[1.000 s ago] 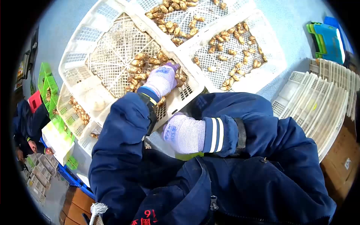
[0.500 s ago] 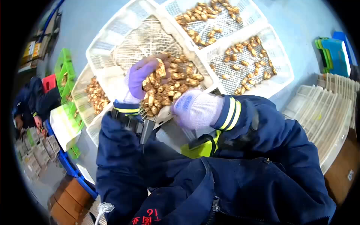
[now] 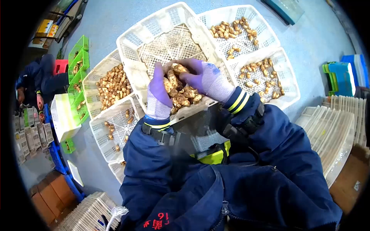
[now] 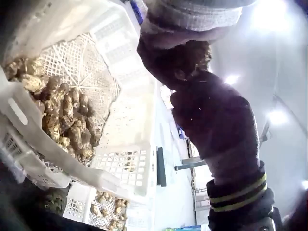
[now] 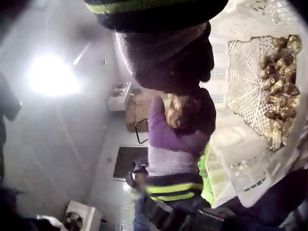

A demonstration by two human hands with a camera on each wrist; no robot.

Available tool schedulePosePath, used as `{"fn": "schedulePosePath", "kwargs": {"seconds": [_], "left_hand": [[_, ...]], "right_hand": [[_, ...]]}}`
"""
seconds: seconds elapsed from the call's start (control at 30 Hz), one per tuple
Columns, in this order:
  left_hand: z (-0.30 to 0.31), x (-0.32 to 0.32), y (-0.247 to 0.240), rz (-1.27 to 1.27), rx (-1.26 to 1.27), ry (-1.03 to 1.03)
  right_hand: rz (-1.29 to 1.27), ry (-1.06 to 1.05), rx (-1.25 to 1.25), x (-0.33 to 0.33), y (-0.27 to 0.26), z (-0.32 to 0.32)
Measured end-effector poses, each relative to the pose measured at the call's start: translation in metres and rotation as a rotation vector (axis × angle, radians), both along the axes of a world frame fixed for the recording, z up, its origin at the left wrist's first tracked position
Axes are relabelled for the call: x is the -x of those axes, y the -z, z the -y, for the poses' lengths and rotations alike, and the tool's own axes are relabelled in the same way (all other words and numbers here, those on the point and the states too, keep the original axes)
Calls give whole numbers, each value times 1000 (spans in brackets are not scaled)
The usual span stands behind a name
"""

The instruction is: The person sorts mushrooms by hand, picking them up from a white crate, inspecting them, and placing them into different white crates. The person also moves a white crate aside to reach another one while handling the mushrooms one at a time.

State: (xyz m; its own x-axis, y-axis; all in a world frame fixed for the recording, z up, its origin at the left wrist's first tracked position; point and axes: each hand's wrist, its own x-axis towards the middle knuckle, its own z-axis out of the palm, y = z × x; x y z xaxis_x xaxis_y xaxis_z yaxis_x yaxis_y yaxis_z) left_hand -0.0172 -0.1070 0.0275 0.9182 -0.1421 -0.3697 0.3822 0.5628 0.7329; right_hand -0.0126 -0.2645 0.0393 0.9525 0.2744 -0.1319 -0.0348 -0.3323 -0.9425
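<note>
Both hands wear knitted gloves with purple palms and come together over the near part of a white plastic crate (image 3: 129, 61). My left hand (image 3: 159, 90) cups a stubby brown-and-cream mushroom (image 5: 180, 113), which shows against its palm in the right wrist view. From the other side my right hand (image 3: 206, 79) grips at the same place, its thumb and fingers around a mushroom (image 3: 179, 68). Beneath them a heap of mushrooms (image 4: 70, 113) lies against the crate's near side. In the left wrist view the two dark hands overlap and hide most of what they hold.
More white crates with mushrooms stand around: one at left (image 3: 86, 82), one at far right (image 3: 239, 9), one at right (image 3: 295, 86). Stacked white trays (image 3: 327, 131) are on the right. Green baskets (image 3: 73, 82) and another person (image 3: 38, 77) are at the left.
The left hand has risen from the heap with a mushroom. The right hand has moved from the crate's near edge up to meet it. The head view has shifted, showing more crates at left.
</note>
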Motion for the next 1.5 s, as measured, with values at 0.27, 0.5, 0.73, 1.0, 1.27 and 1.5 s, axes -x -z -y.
{"fn": "schedulePosePath", "kwargs": {"seconds": [0.27, 0.5, 0.73, 1.0, 1.27, 1.5], "left_hand": [[-62, -11, -15, 81, 456, -361], [-42, 7, 10, 102, 264, -72], [-41, 4, -13, 167, 279, -28], [-39, 2, -26, 54, 312, -64], [-35, -1, -25, 11, 250, -147], [-41, 0, -15, 29, 316, -216]], "right_hand": [[-553, -142, -1092, -15, 3, -12], [-538, 11, -930, -17, 6, -17], [-416, 105, -846, -21, 6, -11], [-448, -70, -852, -28, 15, 1], [-178, -48, -234, -28, 2, 11], [528, 63, 888, -12, -4, 105]]}}
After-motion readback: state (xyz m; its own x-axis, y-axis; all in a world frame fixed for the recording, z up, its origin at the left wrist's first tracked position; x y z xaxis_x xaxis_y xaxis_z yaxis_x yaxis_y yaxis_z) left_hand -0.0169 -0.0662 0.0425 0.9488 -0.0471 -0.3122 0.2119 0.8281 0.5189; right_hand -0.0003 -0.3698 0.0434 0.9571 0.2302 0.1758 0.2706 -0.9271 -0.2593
